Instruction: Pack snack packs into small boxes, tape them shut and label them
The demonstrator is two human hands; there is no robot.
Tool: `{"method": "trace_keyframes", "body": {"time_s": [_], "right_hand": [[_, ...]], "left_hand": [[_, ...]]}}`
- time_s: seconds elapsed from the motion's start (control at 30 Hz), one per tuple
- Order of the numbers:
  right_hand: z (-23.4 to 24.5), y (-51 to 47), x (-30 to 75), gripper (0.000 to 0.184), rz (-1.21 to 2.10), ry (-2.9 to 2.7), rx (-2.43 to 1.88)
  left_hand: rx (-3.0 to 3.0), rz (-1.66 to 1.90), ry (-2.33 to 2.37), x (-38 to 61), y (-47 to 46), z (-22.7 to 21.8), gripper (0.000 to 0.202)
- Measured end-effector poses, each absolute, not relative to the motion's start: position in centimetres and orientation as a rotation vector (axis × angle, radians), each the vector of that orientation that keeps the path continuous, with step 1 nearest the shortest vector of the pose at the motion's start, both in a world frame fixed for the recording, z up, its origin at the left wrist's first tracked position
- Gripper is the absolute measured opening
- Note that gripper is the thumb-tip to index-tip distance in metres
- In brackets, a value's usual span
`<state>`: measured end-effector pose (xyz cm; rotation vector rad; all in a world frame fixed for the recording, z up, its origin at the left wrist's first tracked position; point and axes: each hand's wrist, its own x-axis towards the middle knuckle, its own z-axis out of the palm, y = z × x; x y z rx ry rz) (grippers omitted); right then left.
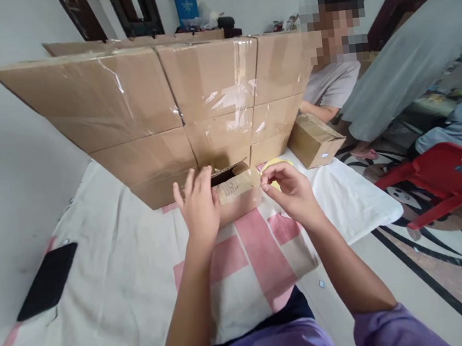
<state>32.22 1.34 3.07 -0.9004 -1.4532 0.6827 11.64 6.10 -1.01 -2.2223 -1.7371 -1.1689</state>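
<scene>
A small brown cardboard box (pixel 240 200) lies on the pink-and-white cloth in front of me, with dark printing on its upper side. Its far side stands partly open, showing a dark gap under a raised flap (pixel 230 169). My left hand (pixel 198 204) rests at the box's left end, fingers stretched and apart, thumb against the box. Close to the right end, my right hand (pixel 288 188) is closed in a pinch, thumb and fingertips together. Whatever it pinches, if anything, is too small to make out. A yellow piece (pixel 276 164) lies behind this hand.
A tall wall of taped cartons (pixel 213 81) stands right behind the small box. Another carton (pixel 316 141) is at the right, beside a seated person (pixel 331 88). A black phone-like slab (pixel 48 281) lies far left. A red chair (pixel 454 177) stands right.
</scene>
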Motion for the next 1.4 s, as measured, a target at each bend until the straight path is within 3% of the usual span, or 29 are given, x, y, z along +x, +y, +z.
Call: {"method": "trace_keyframes", "body": {"time_s": [0.13, 0.4, 0.57, 0.83, 1.13, 1.4], "right_hand": [[3.4, 5.4, 32.8, 0.019, 0.879, -1.509, -0.900], [2.5, 12.2, 33.6, 0.029, 1.258, -1.533, -0.958], [4.5, 11.1, 34.0, 0.027, 1.182, -1.486, -0.814], [-0.1, 13.8, 31.6, 0.024, 1.329, -1.770, -1.050], [3.0, 11.8, 32.9, 0.029, 1.305, -1.580, -1.002], [0.3, 12.6, 32.5, 0.031, 1.350, -1.554, -1.171]], "left_hand": [[-2.541, -0.872, -1.644, 11.1, 6.9, -1.4, 0.040], [-2.534, -0.796, -1.612, 10.5, 6.3, -3.7, 0.048], [-2.542, -0.793, -1.533, 10.2, 6.9, -4.5, 0.053], [-2.498, -0.863, -1.522, 10.3, 6.7, -4.8, 0.050], [-2.505, -0.880, -1.542, 10.3, 6.5, -4.6, 0.048], [-2.536, -0.876, -1.574, 10.4, 6.4, -4.4, 0.049]]}}
